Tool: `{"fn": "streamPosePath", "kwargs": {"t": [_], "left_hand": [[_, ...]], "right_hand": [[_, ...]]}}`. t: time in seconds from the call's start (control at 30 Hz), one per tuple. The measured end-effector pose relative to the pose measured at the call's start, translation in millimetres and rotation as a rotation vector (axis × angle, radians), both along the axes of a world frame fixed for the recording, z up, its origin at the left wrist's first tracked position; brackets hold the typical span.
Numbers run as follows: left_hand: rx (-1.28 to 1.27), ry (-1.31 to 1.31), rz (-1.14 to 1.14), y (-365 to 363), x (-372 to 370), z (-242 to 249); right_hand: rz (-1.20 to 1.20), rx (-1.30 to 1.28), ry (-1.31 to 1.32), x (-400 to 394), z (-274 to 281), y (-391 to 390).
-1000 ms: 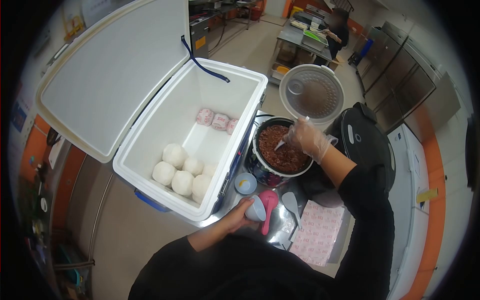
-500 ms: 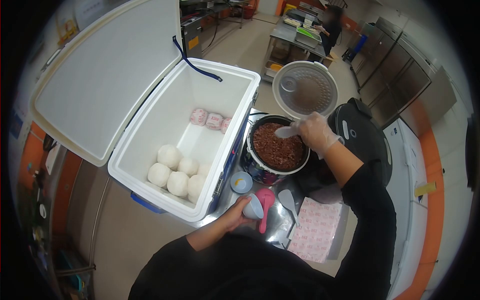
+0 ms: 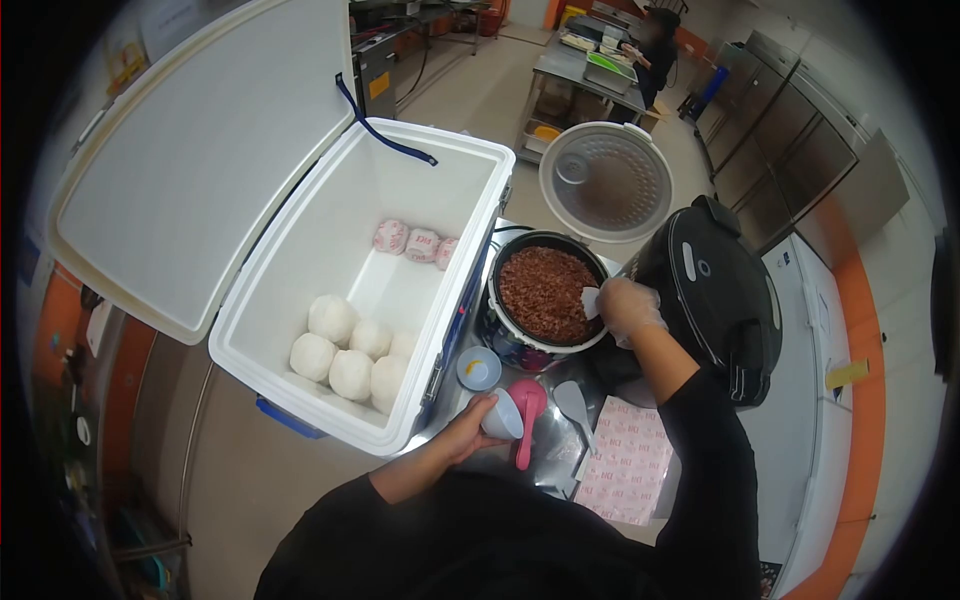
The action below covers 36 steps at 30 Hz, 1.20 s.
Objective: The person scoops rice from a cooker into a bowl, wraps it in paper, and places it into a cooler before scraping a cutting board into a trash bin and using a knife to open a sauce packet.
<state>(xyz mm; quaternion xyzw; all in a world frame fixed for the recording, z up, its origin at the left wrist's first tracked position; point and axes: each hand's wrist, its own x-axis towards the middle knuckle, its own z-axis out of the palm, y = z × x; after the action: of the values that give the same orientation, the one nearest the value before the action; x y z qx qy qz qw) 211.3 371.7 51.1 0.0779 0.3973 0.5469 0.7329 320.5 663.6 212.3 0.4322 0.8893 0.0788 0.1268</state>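
My right hand [image 3: 631,311], in a clear plastic glove, is closed on a white rice paddle [image 3: 591,302]. The paddle's blade touches the reddish-brown rice [image 3: 543,290] at the right side of the open rice cooker [image 3: 540,352]. Down by the counter's front, my bare left hand [image 3: 474,432] grips a small light-blue bowl [image 3: 504,418], tilted. Right beside that bowl lies a pink scoop [image 3: 526,405], and a second white paddle [image 3: 574,408] rests a little further right. Another small blue bowl [image 3: 479,369], with a yellow-orange smear inside, stands behind.
An open cooler box [image 3: 228,330] on the left holds several white wrapped balls [image 3: 350,374] and a few printed paper-wrapped rolls [image 3: 422,245]. To the right are a closed black cooker [image 3: 715,290] and printed paper sheets [image 3: 625,460]. A person [image 3: 655,50] works at a far table.
My right hand has moved down and toward me, taking the paddle from the rice's middle to its right edge. My left hand stays on the bowl.
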Motion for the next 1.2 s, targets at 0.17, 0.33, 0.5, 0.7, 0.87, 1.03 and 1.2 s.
{"fn": "streamPosePath", "kwargs": {"t": [0.17, 0.33, 0.5, 0.7, 0.87, 1.03, 1.2], "left_hand": [[-0.009, 0.000, -0.003, 5, -2, 0], [-0.011, 0.002, 0.014, 5, -1, 4], [-0.013, 0.004, 0.020, 6, -1, 5], [-0.013, 0.015, 0.023, 6, 1, 2], [0.003, 0.008, 0.023, 5, 1, -6], [-0.013, -0.009, 0.033, 3, -1, 2], [-0.007, 0.017, 0.070, 2, -1, 12]], "right_hand": [[0.042, -0.012, 0.012, 5, -3, -9], [-0.044, -0.022, 0.091, 4, -2, -17], [-0.065, -0.078, 0.090, 6, 0, -19], [-0.097, -0.161, 0.161, -11, -35, -3], [-0.141, -0.373, 0.441, -29, -66, 10], [0.096, -0.412, 0.386, -29, -34, -8], [-0.024, -0.509, 0.444, -31, -47, -2]]}}
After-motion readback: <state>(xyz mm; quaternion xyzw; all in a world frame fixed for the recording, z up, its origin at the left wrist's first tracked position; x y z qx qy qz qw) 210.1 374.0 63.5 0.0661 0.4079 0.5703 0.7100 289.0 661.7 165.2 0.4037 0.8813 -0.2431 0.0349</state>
